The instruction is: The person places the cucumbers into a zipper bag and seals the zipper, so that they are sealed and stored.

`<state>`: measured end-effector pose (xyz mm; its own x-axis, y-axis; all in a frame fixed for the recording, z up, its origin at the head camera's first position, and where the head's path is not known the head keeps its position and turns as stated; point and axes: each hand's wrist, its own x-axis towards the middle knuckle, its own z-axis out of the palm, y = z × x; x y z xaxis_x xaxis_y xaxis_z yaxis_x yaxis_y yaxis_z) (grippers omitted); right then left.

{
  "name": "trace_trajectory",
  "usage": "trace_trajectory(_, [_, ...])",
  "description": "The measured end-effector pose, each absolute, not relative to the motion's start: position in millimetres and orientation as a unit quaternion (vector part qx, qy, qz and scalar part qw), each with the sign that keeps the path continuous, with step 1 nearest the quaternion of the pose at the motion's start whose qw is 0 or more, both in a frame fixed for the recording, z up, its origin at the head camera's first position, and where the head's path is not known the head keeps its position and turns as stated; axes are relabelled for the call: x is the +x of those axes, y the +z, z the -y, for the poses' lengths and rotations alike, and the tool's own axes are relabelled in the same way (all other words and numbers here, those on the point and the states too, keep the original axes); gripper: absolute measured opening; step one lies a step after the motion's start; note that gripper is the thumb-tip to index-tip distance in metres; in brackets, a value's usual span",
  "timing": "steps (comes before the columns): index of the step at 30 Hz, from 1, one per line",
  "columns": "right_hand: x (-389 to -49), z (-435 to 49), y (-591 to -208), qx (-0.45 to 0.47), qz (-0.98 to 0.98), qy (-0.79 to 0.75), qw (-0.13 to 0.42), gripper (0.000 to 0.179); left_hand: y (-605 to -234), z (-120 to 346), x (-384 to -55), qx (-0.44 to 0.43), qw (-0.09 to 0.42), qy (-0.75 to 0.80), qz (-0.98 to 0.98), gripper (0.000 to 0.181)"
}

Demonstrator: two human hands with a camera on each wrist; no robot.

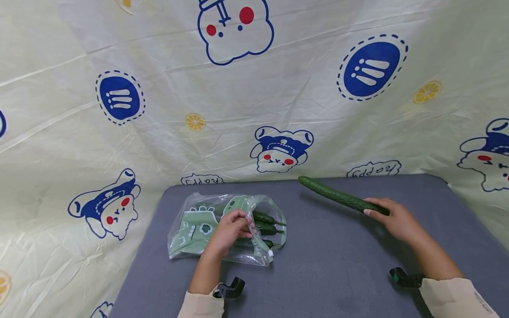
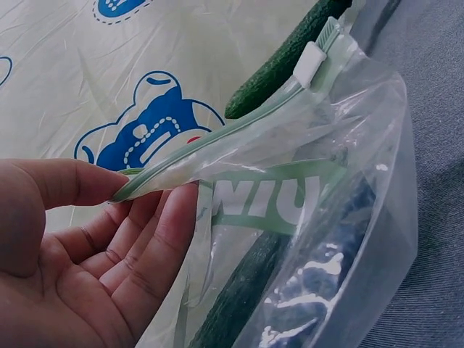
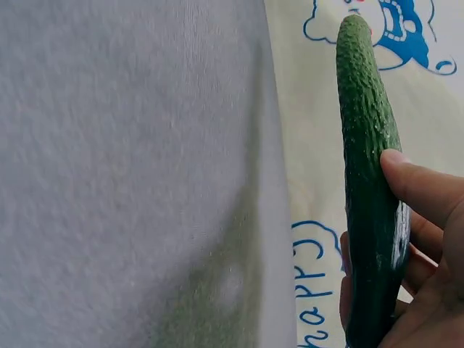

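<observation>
A clear zip bag (image 1: pixel 187 245) with green print lies on the left part of the table, its mouth facing right. Several cucumbers (image 1: pixel 265 229) are inside it, stem ends toward the opening. My left hand (image 1: pixel 232 229) pinches the bag's zip edge between thumb and fingers; the white slider (image 2: pixel 310 65) shows farther along that edge in the left wrist view. Out to the right, my right hand (image 1: pixel 397 218) grips one end of a long cucumber (image 1: pixel 334 194). It is held above the table, its far end pointing up and left. Thumb and fingers wrap round it in the right wrist view.
A grey cloth-covered table (image 1: pixel 318 278) spreads under both hands. Behind it hangs a pale printed curtain (image 1: pixel 167 88) with blue cartoon figures. Black bands (image 1: pixel 230 289) sit at both wrists, by the light sleeves.
</observation>
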<state>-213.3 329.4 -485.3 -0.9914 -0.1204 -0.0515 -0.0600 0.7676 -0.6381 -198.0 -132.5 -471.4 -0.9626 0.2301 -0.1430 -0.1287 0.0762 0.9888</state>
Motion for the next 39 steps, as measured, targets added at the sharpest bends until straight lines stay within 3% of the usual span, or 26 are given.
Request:
trace_trajectory(14, [-191,-312,-479,-0.092,-0.934,-0.344,0.026,0.057,-470,131,-198,0.031,0.133,0.682,-0.719,0.018])
trace_trajectory(39, [-194,-266,-488,-0.145,-0.926,-0.346,0.036,0.050,-469,127,-196,0.033,0.136,0.681,-0.719,0.017])
